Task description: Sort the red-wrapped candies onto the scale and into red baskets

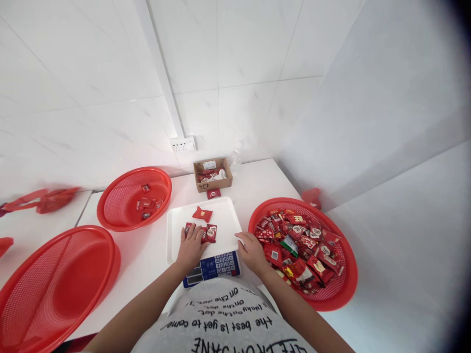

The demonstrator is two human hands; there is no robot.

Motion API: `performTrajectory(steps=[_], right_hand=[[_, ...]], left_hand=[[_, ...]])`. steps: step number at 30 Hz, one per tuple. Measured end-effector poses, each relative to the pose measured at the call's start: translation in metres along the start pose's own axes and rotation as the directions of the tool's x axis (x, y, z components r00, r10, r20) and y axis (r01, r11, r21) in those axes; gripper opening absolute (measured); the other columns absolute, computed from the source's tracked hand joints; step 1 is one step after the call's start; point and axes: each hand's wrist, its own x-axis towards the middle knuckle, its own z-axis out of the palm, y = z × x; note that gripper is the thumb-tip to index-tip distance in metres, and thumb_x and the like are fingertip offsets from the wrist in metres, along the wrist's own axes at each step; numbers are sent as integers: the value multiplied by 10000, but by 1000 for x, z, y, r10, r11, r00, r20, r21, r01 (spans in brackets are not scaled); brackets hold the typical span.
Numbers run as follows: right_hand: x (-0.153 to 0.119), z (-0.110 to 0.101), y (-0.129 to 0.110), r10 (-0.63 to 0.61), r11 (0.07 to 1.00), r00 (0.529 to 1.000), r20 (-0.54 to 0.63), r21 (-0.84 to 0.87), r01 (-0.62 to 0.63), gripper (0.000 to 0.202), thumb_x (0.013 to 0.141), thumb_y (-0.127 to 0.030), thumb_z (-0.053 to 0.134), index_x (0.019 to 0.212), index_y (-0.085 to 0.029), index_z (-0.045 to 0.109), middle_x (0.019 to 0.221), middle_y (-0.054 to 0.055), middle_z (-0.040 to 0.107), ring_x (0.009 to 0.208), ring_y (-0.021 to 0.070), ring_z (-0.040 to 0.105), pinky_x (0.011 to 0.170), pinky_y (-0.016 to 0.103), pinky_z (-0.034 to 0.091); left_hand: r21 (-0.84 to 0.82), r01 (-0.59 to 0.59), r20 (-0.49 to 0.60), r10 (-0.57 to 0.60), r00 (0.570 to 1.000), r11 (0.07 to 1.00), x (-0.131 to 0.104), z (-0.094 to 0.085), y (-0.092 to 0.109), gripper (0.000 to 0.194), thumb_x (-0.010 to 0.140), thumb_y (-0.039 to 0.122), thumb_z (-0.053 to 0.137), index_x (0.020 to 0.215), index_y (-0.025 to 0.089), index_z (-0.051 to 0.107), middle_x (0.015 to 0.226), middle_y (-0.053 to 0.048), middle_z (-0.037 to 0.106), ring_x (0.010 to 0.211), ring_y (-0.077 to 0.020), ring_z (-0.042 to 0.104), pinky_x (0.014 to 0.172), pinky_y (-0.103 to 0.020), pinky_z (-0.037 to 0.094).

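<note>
My left hand (190, 249) lies over small red snack packets (211, 233) on a white tray (225, 211), its fingers spread and touching them. Part of the packets is hidden under the fingers. Another red packet (202, 214) lies farther back on the tray. Under the tray's front edge shows a blue scale panel (210, 267) with number keys. At the tray's right rim is my right hand (252, 251), fingers curled in; whatever they may hold is hidden. Just right of it stands a red basket (351, 274) full of mixed, mostly red packets.
Behind the tray sits a small cardboard box (213, 185) with packets in it and a dark red packet (214, 193) before it. To the left stand a red basket (106, 201) with several packets and a larger red basket (84, 245). A wall socket (183, 144) is behind.
</note>
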Motion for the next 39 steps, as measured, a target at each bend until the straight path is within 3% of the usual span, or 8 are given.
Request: performTrajectory(steps=[7, 12, 15, 26, 33, 39], right_hand=[[0, 0, 0, -4, 1000, 1000, -5, 6, 4, 290, 814, -153, 411, 1015, -184, 616, 988, 85, 636, 951, 201, 568, 876, 381, 464], [0, 2, 1, 5, 1000, 1000, -8, 2, -5, 289, 814, -156, 412, 1012, -182, 620, 989, 86, 637, 956, 202, 568, 881, 379, 462], [0, 2, 1, -2, 1000, 1000, -9, 1, 2, 291, 814, -159, 412, 1015, -189, 620, 987, 82, 638, 955, 200, 568, 879, 380, 461], [0, 1, 2, -13, 1000, 1000, -2, -17, 13, 290, 816, -159, 409, 1014, -179, 621, 983, 89, 640, 950, 203, 569, 872, 378, 465], [1, 0, 0, -4, 1000, 1000, 9, -1, 4, 285, 813, -151, 409, 1002, -179, 619, 976, 84, 641, 942, 197, 568, 864, 369, 465], [1, -1, -2, 5, 1000, 1000, 4, 4, -6, 284, 806, -149, 415, 995, -179, 625, 966, 83, 642, 937, 198, 572, 863, 371, 466]], left_hand=[[-25, -22, -59, 21, 998, 999, -1, 0, 1, 388, 848, 387, 468, 1172, 181, 524, 1264, -106, 528, 1292, -298, 315, 1062, -556, 173], [0, -175, -84, 174, 981, 985, -4, -4, 7, 387, 852, 385, 460, 1210, 251, 517, 1283, -72, 511, 1309, -300, 278, 1079, -541, 141], [18, -208, -84, 208, 974, 978, -2, -5, 10, 388, 850, 384, 460, 1211, 255, 517, 1300, -70, 495, 1316, -293, 263, 1085, -527, 138], [-47, -120, -125, 114, 986, 992, 12, 1, 10, 412, 854, 377, 451, 1222, 194, 490, 1333, -113, 448, 1317, -301, 256, 1060, -543, 189], [-239, 55, -191, -102, 976, 969, 11, -15, -25, 277, 882, 239, 343, 993, 187, 592, 1060, -83, 585, 1042, -234, 513, 932, -419, 405], [-279, 91, -114, -127, 985, 956, 8, -16, -38, 251, 864, 234, 381, 941, 214, 619, 1023, -57, 579, 955, -222, 520, 849, -374, 459]])
